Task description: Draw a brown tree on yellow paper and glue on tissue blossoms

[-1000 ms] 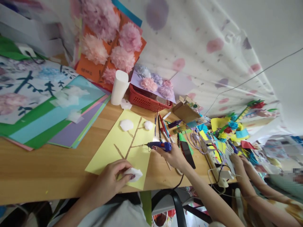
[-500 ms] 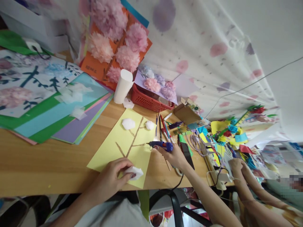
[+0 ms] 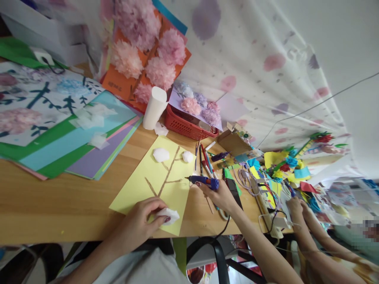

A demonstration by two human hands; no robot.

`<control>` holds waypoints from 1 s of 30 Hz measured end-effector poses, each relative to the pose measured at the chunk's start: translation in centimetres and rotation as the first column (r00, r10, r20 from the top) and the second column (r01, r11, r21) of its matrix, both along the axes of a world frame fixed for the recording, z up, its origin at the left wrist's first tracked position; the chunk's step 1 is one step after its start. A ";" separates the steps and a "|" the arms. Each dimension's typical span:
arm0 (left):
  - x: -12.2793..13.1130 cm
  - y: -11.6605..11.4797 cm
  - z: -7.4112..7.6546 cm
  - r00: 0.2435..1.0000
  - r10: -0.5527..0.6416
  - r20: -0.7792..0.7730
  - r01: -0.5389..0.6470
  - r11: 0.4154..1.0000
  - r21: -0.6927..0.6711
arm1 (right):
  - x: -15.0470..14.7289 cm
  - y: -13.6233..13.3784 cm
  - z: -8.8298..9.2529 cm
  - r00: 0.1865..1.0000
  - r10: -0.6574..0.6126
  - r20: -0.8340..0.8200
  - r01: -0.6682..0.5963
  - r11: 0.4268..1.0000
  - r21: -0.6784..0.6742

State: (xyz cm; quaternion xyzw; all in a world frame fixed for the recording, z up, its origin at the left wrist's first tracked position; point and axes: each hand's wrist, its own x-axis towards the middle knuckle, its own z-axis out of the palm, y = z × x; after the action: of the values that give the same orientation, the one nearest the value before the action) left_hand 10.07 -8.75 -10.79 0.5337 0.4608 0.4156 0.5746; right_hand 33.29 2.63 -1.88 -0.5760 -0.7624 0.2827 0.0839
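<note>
A yellow sheet of paper (image 3: 134,179) lies on the table with a brown branch shape (image 3: 166,177) drawn on it. Two white tissue puffs (image 3: 160,155) sit at the upper branch ends. Over the sheet's lower edge, my left hand (image 3: 150,215) pinches a folded white tissue (image 3: 171,216) between thumb and fingers. My right hand (image 3: 220,194) grips a blue hot glue gun (image 3: 207,182), its dark nozzle just off the end of the right-hand branch. A black cord runs down from under that hand past the table edge.
Coloured paper sheets (image 3: 89,161) with tissue scraps lie left. Behind stand a white paper roll (image 3: 155,108) and a red basket (image 3: 189,126). Pens (image 3: 204,157), a black phone-like slab (image 3: 233,193) and a power strip (image 3: 263,205) lie right, near another person's hands (image 3: 296,209).
The glue gun's nozzle has drawn back slightly to the right, off the branch tip. My left hand and the tissue stay in place.
</note>
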 end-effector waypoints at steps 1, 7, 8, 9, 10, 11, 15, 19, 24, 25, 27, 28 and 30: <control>0.0 0.0 0.0 1.000 -0.001 0.001 0.001 1.000 0.002 | 0.0 0.0 0.0 1.000 -0.008 0.008 0.008 1.000 -0.005; 0.0 -0.1 -0.2 1.000 0.001 0.002 -0.001 1.000 0.006 | 0.2 -0.2 0.0 1.000 -0.002 0.014 0.002 1.000 0.003; 0.0 -0.1 -0.2 1.000 0.000 0.002 0.000 1.000 0.008 | 0.1 -0.2 0.0 1.000 0.007 0.020 -0.007 1.000 -0.007; 0.0 -0.1 -0.1 1.000 -0.002 0.002 0.002 1.000 0.010 | 0.1 -0.2 0.0 1.000 0.016 0.025 -0.015 1.000 -0.019; 0.0 -0.1 0.0 1.000 -0.004 0.002 0.004 1.000 0.012 | 0.1 -0.2 0.0 0.999 0.022 0.028 -0.021 0.999 -0.025; 0.0 -0.1 0.1 1.000 -0.004 0.003 0.004 1.000 0.015 | 0.1 -0.2 -0.1 0.999 0.025 0.028 -0.025 0.999 -0.025; -0.1 0.0 0.3 1.000 0.002 -0.003 -0.002 1.000 0.018 | 0.3 -0.4 -0.2 1.000 0.000 -0.010 0.000 1.000 -0.023; -0.1 0.0 0.4 1.000 0.001 -0.004 -0.001 1.000 0.016 | 0.3 -0.5 -0.3 0.999 -0.026 -0.020 0.025 0.999 -0.039; -0.2 0.0 0.5 1.000 -0.003 -0.009 0.003 1.000 0.008 | 0.2 -0.4 -0.4 1.000 0.002 -0.030 -0.003 1.000 -0.030; -0.2 0.0 0.5 1.000 -0.003 -0.009 0.003 1.000 0.008 | 0.2 -0.3 -0.5 1.000 0.008 -0.022 -0.009 0.999 -0.039; -0.2 0.0 0.5 1.000 -0.002 -0.017 0.002 1.000 0.007 | 0.3 -0.3 -0.6 1.000 0.009 0.003 -0.009 0.999 -0.039; -0.2 0.0 0.5 1.000 -0.003 -0.020 0.003 1.000 0.009 | 0.3 -0.3 -0.6 1.000 0.004 0.011 -0.004 0.999 -0.033; -0.2 0.0 0.5 1.000 -0.001 -0.022 0.001 1.000 0.011 | 0.4 -0.3 -0.6 1.000 -0.010 0.005 0.010 1.000 -0.020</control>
State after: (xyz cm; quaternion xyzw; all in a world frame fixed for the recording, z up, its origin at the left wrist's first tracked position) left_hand 9.90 -8.72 -10.24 0.5416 0.4644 0.4119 0.5668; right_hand 33.65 2.33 -2.47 -0.5812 -0.7570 0.2884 0.0776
